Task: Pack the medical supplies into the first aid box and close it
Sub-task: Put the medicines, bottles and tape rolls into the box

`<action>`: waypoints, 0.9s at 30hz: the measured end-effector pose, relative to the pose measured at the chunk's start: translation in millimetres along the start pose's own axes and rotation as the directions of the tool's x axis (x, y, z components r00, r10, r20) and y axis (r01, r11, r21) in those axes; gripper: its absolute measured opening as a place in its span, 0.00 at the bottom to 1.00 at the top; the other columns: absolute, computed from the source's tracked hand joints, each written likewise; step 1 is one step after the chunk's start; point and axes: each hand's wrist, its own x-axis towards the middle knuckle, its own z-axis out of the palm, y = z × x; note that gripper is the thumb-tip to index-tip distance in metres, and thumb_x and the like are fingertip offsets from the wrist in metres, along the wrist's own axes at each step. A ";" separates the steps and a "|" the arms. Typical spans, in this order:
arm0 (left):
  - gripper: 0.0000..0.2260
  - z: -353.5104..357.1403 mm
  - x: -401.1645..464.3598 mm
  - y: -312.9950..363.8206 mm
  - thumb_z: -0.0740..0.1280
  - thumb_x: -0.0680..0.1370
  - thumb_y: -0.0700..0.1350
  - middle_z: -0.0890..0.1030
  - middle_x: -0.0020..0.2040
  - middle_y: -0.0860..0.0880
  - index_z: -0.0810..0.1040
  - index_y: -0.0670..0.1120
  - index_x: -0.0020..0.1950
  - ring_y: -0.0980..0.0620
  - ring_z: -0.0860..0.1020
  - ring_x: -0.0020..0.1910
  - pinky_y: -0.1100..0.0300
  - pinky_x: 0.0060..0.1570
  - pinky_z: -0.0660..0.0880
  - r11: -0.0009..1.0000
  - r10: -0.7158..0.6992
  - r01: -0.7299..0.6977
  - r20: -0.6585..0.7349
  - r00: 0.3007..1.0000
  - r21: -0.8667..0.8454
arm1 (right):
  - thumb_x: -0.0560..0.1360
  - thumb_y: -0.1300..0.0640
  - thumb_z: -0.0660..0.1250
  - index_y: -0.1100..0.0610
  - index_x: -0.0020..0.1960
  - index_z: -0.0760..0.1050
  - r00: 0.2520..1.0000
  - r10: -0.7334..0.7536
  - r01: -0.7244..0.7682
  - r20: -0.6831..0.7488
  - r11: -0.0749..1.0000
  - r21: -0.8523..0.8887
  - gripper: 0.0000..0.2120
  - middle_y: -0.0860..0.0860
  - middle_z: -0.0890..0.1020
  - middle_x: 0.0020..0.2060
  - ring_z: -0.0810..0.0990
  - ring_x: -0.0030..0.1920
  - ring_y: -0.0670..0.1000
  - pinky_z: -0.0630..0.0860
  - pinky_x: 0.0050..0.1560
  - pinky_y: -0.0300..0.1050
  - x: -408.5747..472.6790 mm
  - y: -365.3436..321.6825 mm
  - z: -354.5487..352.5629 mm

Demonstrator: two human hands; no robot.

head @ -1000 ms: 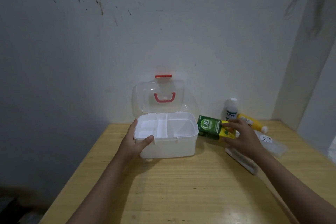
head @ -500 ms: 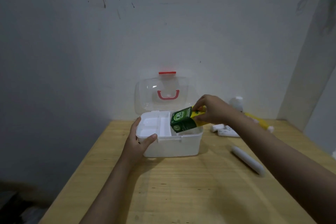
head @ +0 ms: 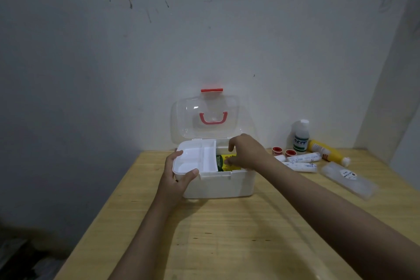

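Observation:
A white first aid box (head: 225, 185) stands open on the wooden table, its clear lid (head: 205, 118) with a red handle upright against the wall. My left hand (head: 176, 176) grips the box's front left corner, at the white inner tray (head: 195, 158). My right hand (head: 246, 152) reaches into the box's right side and holds the green and yellow carton (head: 223, 163), which lies low inside. Right of the box lie white bandage rolls (head: 302, 161), two red-capped items (head: 283, 151), a white bottle (head: 300, 136), a yellow bottle (head: 327, 152) and a clear flat case (head: 348, 178).
The table (head: 227, 234) stands against a grey wall in a corner. Its left edge runs diagonally from the box down to the bottom left, with dark floor beyond. Bare wood lies in front of the box.
My right hand picked the green carton up from the table right of the box, carried it over the rim and lowered it inside. My left hand stayed on the box.

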 end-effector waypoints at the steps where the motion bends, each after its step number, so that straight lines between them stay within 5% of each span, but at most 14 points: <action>1: 0.34 0.1 0.3 -0.3 0.67 0.61 0.63 0.65 0.67 0.56 0.64 0.58 0.65 0.48 0.65 0.68 0.46 0.63 0.71 1.000 0.003 -0.003 -0.002 1.000 -0.004 | 0.67 0.50 0.74 0.57 0.53 0.76 1.000 0.002 -0.002 0.003 1.000 -0.016 0.18 0.55 0.76 0.50 0.76 0.51 0.54 0.70 0.43 0.44 1.7 -0.9 0.3; 7: 0.34 1.5 0.3 -0.9 0.67 0.60 0.64 0.64 0.68 0.54 0.63 0.60 0.65 0.48 0.67 0.65 0.52 0.57 0.76 1.000 0.004 -0.004 -0.008 1.000 0.014 | 0.68 0.52 0.74 0.59 0.49 0.80 0.989 0.058 -0.053 0.137 0.998 -0.038 0.14 0.54 0.83 0.43 0.81 0.38 0.52 0.79 0.41 0.44 8.9 -11.3 1.2; 11: 0.33 1.9 1.3 -2.5 0.66 0.60 0.64 0.64 0.67 0.55 0.62 0.62 0.64 0.48 0.68 0.64 0.50 0.57 0.77 1.000 0.006 -0.006 -0.012 1.000 0.027 | 0.69 0.50 0.73 0.60 0.47 0.81 0.983 0.092 -0.085 0.159 0.995 -0.048 0.14 0.54 0.84 0.42 0.82 0.41 0.52 0.80 0.48 0.46 14.9 -17.1 6.8; 13: 0.33 2.6 2.3 -2.9 0.67 0.61 0.64 0.64 0.66 0.55 0.61 0.62 0.64 0.49 0.68 0.63 0.51 0.57 0.77 0.999 0.009 -0.009 -0.016 1.000 0.040 | 0.69 0.51 0.72 0.60 0.47 0.81 0.981 0.111 -0.112 0.162 0.994 0.000 0.13 0.54 0.84 0.42 0.82 0.40 0.51 0.79 0.42 0.41 16.4 -21.0 11.3; 16: 0.31 3.6 3.5 -3.5 0.68 0.65 0.59 0.65 0.69 0.52 0.61 0.61 0.65 0.49 0.68 0.63 0.55 0.55 0.76 0.998 0.018 -0.017 -0.021 1.000 0.055 | 0.71 0.55 0.70 0.61 0.51 0.81 0.976 0.120 -0.138 0.181 0.987 0.088 0.12 0.55 0.84 0.47 0.82 0.40 0.51 0.76 0.35 0.37 16.3 -23.2 11.5; 18: 0.32 3.2 3.3 -3.5 0.68 0.64 0.60 0.64 0.69 0.52 0.61 0.61 0.65 0.49 0.68 0.63 0.56 0.54 0.76 0.999 0.018 -0.017 -0.020 1.000 0.050 | 0.72 0.58 0.70 0.61 0.58 0.78 0.974 0.125 -0.160 0.191 0.970 0.182 0.16 0.56 0.82 0.54 0.84 0.44 0.53 0.80 0.41 0.41 11.8 -21.5 4.7; 21: 0.33 2.2 3.2 -3.4 0.68 0.61 0.63 0.64 0.67 0.54 0.62 0.60 0.64 0.48 0.67 0.64 0.54 0.55 0.76 1.000 0.014 -0.014 -0.022 1.000 0.009 | 0.73 0.57 0.69 0.58 0.62 0.76 0.992 0.121 -0.127 0.038 0.940 0.317 0.17 0.55 0.79 0.59 0.81 0.53 0.53 0.75 0.54 0.43 -2.9 -13.3 -13.8; 25: 0.32 2.7 4.6 -5.6 0.68 0.62 0.60 0.65 0.67 0.54 0.64 0.59 0.65 0.47 0.67 0.65 0.52 0.57 0.74 1.000 0.019 -0.020 -0.041 0.999 -0.019 | 0.73 0.57 0.68 0.57 0.53 0.80 0.948 0.156 -0.004 -0.278 0.878 0.479 0.10 0.53 0.84 0.41 0.81 0.41 0.50 0.77 0.46 0.39 -40.5 15.1 -36.9; 27: 0.33 3.0 5.3 -6.3 0.68 0.62 0.61 0.65 0.68 0.53 0.64 0.58 0.65 0.48 0.67 0.64 0.53 0.57 0.74 0.999 0.023 -0.024 -0.048 0.999 -0.024 | 0.73 0.58 0.68 0.58 0.52 0.81 0.910 0.194 0.003 -0.366 0.881 0.474 0.09 0.53 0.84 0.42 0.81 0.42 0.49 0.76 0.47 0.41 -61.2 41.7 -41.0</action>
